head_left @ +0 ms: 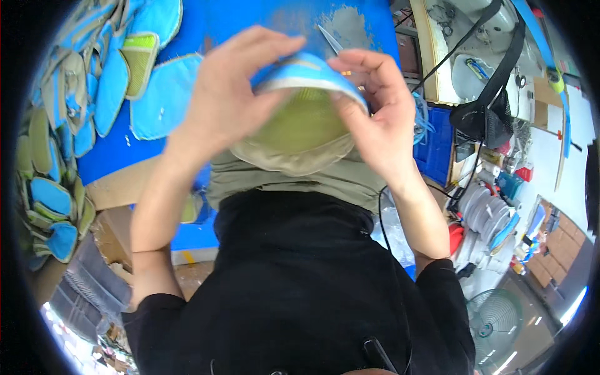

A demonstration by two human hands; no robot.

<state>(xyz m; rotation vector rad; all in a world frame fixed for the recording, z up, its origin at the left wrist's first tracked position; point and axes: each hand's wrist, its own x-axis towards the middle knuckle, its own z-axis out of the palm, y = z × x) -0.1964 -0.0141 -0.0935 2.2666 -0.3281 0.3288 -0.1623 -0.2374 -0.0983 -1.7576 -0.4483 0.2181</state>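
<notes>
One left hand (228, 87) and one right hand (380, 112) grip one cup-shaped fabric piece (306, 125) (blue outside, green inside) by its rim above the lap (353, 179); beyond lies one pointed blade (330, 39)

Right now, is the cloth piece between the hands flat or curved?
Curved: the cloth piece has a blue edge arching between the left hand and right hand, above its green middle.

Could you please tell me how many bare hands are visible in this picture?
2. The left bare hand is at the left side of the curved blue, green and beige fabric piece; the right bare hand is at its right side.
</notes>
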